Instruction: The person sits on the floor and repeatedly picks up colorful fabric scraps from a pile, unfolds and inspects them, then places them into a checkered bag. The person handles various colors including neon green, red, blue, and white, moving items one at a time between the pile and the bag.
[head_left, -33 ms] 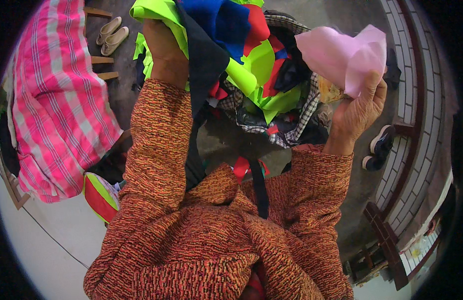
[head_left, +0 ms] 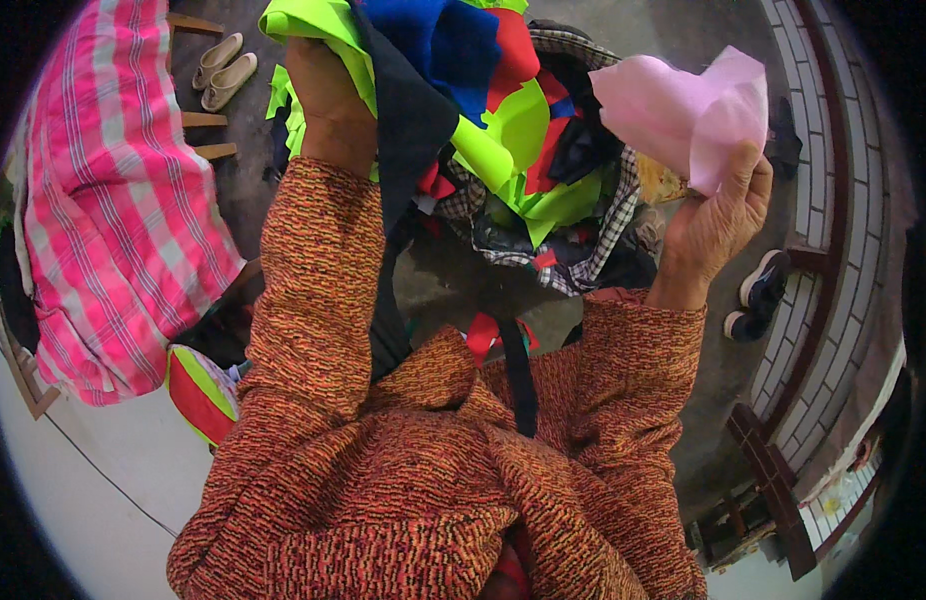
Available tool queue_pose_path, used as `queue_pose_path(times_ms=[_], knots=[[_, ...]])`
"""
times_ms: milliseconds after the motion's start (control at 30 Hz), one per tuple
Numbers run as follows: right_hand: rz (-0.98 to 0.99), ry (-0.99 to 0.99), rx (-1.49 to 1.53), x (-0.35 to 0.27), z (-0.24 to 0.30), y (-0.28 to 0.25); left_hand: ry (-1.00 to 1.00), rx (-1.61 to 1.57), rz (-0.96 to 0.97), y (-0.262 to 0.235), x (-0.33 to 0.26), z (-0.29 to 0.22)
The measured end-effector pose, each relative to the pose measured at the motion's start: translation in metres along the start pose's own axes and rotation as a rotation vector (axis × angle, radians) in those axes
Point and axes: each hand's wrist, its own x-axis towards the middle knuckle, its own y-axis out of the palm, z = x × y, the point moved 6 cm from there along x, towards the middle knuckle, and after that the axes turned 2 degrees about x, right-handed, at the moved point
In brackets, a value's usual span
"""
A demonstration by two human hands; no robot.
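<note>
Two bare hands are raised in front of a person in an orange-and-black speckled garment (head_left: 323, 270). The right hand (head_left: 718, 215) grips a piece of pink cloth (head_left: 673, 110) by its lower right part, thumb against the near face and the other fingers bent in at the edge. From that pinch the cloth stands up and spreads to the left, one portion folded over, its far corner well away from the fingertips.

I note the left hand (head_left: 328, 100) beneath a lime-green cloth (head_left: 323, 22) that drapes across it; its fingers are covered, so I cannot tell whether they are closed. A long black cloth (head_left: 408, 110) hangs just beside that wrist. Blue cloth (head_left: 433, 50) and red cloth (head_left: 515, 60) show to the right of it.

Between the hands, a bag with a checked rim (head_left: 608, 235) contains mixed scraps, several of them lime green; the pink cloth is to the right of these, near the rim in my view. Dark shoes (head_left: 761, 295) rest on the floor beyond the right forearm.
</note>
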Motion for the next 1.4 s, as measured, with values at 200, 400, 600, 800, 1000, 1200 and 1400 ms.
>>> queue_pose_path(times_ms=[200,400,600,800,1000,1200,1400], knots=[[-0.046,0.131,0.099,0.001,-0.006,0.005,-0.004,-0.032,0.004,0.000,-0.001,0.001],[-0.104,0.277,0.230,0.003,-0.020,-0.003,-0.006,-0.058,0.008,0.001,0.001,0.002],[-0.055,0.257,0.190,0.002,-0.018,0.004,-0.019,-0.083,0.013,-0.001,-0.001,0.003],[0.119,0.282,-0.087,-0.003,-0.035,0.009,-0.043,-0.125,0.036,0.005,-0.001,0.004],[0.236,0.131,-0.390,-0.020,-0.018,0.041,-0.142,-0.272,0.125,0.022,-0.010,0.011],[0.436,0.093,-0.261,-0.044,-0.023,0.063,-0.323,-0.148,0.041,0.045,-0.033,0.033],[0.429,0.289,-0.148,-0.064,-0.034,0.076,-0.685,-0.317,0.303,0.079,-0.067,0.069]])
